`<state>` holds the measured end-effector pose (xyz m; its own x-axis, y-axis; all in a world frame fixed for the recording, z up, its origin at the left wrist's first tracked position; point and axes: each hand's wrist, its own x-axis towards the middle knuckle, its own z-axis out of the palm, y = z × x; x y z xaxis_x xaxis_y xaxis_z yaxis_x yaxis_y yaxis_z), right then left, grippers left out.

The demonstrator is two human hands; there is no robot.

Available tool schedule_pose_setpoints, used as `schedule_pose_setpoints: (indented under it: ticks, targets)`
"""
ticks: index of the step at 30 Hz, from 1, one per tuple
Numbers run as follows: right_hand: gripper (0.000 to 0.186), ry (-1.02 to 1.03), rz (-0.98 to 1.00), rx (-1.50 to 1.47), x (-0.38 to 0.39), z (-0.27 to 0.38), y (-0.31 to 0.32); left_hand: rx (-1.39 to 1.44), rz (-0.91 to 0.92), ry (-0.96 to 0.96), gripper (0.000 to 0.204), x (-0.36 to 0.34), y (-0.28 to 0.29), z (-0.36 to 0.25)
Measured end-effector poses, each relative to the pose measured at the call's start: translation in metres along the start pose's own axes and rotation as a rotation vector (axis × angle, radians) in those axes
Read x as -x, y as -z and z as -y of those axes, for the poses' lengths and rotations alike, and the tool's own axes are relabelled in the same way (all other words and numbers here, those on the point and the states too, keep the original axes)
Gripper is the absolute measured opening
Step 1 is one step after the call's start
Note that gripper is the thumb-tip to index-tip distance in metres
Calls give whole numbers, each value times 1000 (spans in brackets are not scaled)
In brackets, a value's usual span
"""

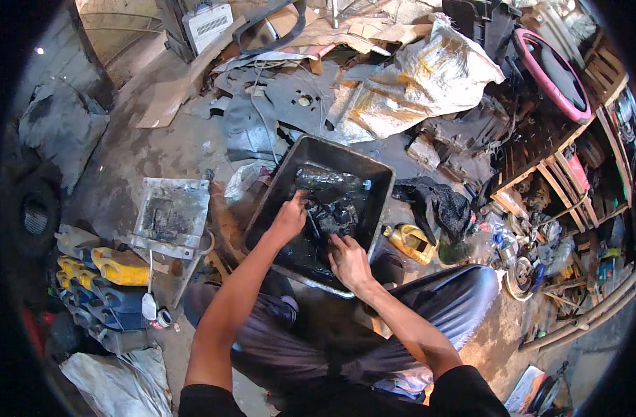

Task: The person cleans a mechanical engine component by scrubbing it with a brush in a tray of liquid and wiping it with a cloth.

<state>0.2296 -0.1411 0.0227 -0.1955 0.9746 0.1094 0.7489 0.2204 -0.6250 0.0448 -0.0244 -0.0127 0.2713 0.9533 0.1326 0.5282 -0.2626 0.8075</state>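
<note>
In front of me stands a black plastic bin (385,186) with dark, oily liquid in its bottom. A clear plastic bottle (328,178) lies along its far side. Below the bottle is a dark, oily machine part (337,217), its exact kind hard to make out. My left hand (290,217) reaches over the bin's left side with its fingers curled by the part's left edge; what they hold is too dark to name. My right hand (348,261) is inside the near right of the bin, its bent fingers gripping the near end of the oily part.
A yellow jug (410,243) with a cut opening lies right of the bin beside black mesh cloth (439,205). A grimy square tray (172,212) sits to the left, with several stacked bottles (102,285) below. Beyond are a white sack (429,76) and a wooden crate (533,167).
</note>
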Motion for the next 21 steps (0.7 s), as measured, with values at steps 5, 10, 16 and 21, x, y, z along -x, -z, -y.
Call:
schedule_pose_setpoints:
  ticks: [5,10,16,21]
  targets:
    - [51,267,-233,12,-24,9,2,-5,12,42,42,-2,-1,1]
    - [47,-15,-15,250,4,-13,-6,-51,19,66,42,0,1,-1]
    - [49,106,-92,72,-5,10,-10,-59,8,74,38,-3,1,-6]
    - [59,327,-121,-47,-28,15,6,-55,24,-2,35,-3,6,2]
